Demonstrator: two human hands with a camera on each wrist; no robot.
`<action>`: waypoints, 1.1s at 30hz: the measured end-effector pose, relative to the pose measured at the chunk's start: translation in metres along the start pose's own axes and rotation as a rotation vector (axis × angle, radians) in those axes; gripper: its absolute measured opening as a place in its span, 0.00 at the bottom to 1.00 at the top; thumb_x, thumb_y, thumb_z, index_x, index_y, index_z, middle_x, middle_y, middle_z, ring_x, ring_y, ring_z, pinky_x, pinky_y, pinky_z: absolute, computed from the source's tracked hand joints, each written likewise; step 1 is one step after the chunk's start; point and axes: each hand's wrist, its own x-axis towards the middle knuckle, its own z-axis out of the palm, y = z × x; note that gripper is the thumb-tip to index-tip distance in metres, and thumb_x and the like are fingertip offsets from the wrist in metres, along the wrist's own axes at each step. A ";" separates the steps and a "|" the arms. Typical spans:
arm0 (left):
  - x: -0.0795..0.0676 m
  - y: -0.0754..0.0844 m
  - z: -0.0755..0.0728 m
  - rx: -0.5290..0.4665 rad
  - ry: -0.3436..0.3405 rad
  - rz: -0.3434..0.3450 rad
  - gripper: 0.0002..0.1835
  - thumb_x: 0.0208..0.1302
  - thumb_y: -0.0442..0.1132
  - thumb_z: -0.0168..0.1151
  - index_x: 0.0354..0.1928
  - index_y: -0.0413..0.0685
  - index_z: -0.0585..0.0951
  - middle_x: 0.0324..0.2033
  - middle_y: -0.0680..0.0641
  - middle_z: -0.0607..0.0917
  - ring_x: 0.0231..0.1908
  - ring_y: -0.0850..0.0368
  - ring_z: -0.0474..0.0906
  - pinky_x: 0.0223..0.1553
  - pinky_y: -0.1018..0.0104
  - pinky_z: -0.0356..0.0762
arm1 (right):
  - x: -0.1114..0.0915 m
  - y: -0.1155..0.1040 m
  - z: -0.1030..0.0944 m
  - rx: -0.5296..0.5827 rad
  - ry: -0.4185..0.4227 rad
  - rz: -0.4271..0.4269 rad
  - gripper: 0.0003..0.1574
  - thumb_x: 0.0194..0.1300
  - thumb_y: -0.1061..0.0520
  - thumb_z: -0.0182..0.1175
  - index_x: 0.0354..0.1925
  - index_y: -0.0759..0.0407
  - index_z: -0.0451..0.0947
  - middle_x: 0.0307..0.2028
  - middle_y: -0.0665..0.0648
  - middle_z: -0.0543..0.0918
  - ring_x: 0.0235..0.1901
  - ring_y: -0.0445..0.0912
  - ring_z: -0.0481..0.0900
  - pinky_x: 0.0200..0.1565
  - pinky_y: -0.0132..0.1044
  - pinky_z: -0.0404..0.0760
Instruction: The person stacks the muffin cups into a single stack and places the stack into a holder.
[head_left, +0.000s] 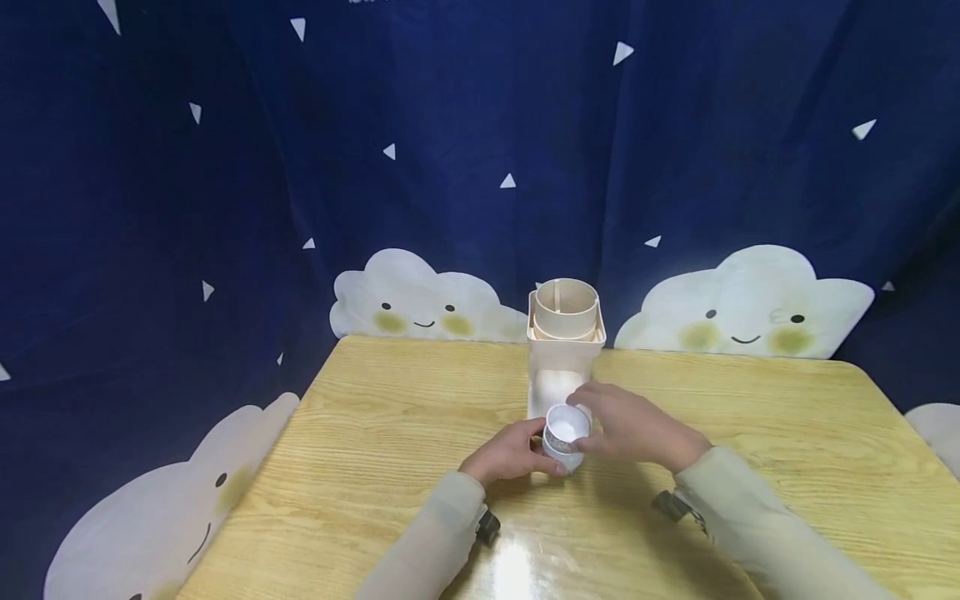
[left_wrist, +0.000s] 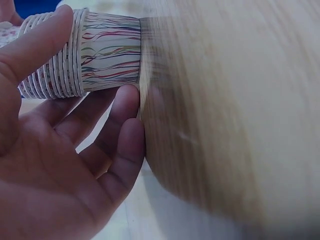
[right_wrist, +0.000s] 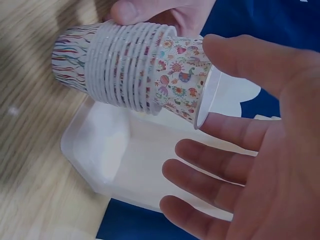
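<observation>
A stack of nested paper cups (left_wrist: 111,50) stands upright on the table, its lowest cup printed with coloured wavy lines. My left hand (head_left: 513,452) grips the stack from the left, thumb on one side and fingers around the other. The topmost cup (right_wrist: 182,77), printed with small flowers and animals, sticks up well out of the rest. At its rim, my right hand (head_left: 630,423) pinches it between thumb and forefinger, the other three fingers held loosely away. In the head view the cup's white inside shows from above.
Just behind the cups stands a cream plastic holder (head_left: 564,358) with a round, open-topped tube (head_left: 567,304) and a low hollow front. The wooden table (head_left: 420,400) backs onto a dark blue curtain (head_left: 450,100) with cloud faces along its bottom.
</observation>
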 end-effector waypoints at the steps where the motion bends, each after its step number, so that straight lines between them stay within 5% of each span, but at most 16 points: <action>1: 0.000 0.000 0.000 -0.001 0.000 -0.003 0.27 0.53 0.39 0.75 0.57 0.57 0.79 0.48 0.54 0.86 0.47 0.63 0.80 0.53 0.65 0.77 | 0.000 0.000 0.000 -0.006 -0.007 -0.001 0.26 0.52 0.50 0.74 0.46 0.61 0.80 0.45 0.56 0.84 0.42 0.47 0.81 0.43 0.42 0.81; 13: 0.000 -0.001 -0.001 -0.027 -0.003 -0.002 0.29 0.53 0.39 0.75 0.59 0.56 0.78 0.49 0.54 0.85 0.46 0.64 0.80 0.51 0.68 0.76 | 0.008 0.001 0.007 -0.026 -0.099 0.051 0.25 0.51 0.51 0.74 0.46 0.59 0.80 0.46 0.57 0.83 0.40 0.45 0.79 0.39 0.38 0.78; 27: 0.001 0.000 0.000 -0.010 -0.004 -0.004 0.28 0.53 0.39 0.76 0.57 0.55 0.79 0.47 0.54 0.86 0.45 0.64 0.79 0.51 0.68 0.76 | 0.006 0.004 0.012 -0.024 -0.109 0.063 0.26 0.51 0.50 0.74 0.46 0.59 0.80 0.44 0.56 0.83 0.38 0.44 0.77 0.38 0.36 0.76; 33: 0.000 0.000 0.000 -0.006 0.000 -0.005 0.27 0.53 0.40 0.76 0.56 0.55 0.79 0.46 0.55 0.85 0.44 0.65 0.79 0.49 0.68 0.75 | 0.005 0.003 0.011 -0.016 -0.125 0.071 0.34 0.52 0.49 0.74 0.54 0.64 0.78 0.51 0.61 0.83 0.45 0.50 0.81 0.45 0.44 0.81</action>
